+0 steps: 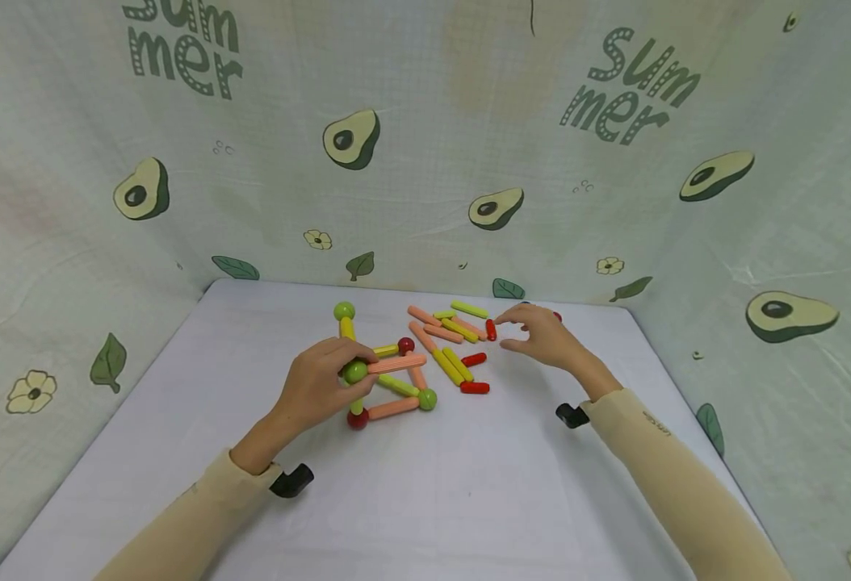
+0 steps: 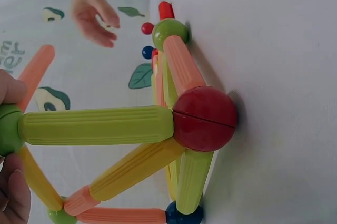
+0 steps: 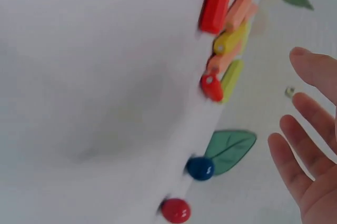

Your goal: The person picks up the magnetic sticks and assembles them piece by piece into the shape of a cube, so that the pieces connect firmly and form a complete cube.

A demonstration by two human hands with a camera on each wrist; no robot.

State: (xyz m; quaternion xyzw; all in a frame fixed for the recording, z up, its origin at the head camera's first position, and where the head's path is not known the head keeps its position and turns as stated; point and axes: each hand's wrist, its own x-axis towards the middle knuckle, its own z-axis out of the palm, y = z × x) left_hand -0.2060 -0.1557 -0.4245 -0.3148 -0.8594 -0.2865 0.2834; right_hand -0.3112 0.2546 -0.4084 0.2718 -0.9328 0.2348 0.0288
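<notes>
Pinching a green ball [image 1: 355, 371] at the raised corner of a frame of rods and balls [image 1: 399, 386], our left hand [image 1: 324, 375] has its fingers and thumb bent round it. We see a long light-green rod [image 2: 97, 125] run from that ball down to a dark red ball [image 1: 358, 419], which rests on the white table [image 1: 433, 500]. A ribbed salmon rod [image 1: 400, 364] juts from the held ball towards our right, its far end free. The frame stands left of the table's middle; along its near side we find a lower salmon rod [image 1: 392, 408] joining the dark red ball to a near-right green ball [image 1: 427, 399]. Farther back, a yellow rod [image 1: 348, 328] ends at a far green ball [image 1: 344, 311].

Our right hand [image 1: 545, 339] is raised and holds nothing, its thumb well apart from gently curved fingers. From the head we see it just beside a short red rod [image 1: 491, 329], at the right of a loose group of rods [image 1: 453, 365] in salmon, yellow, light green and red. The right wrist view gives us a blue ball [image 3: 201, 168] and a bright red ball [image 3: 176, 211] near each other on the table. We wear beige sleeves [image 1: 651, 452].
</notes>
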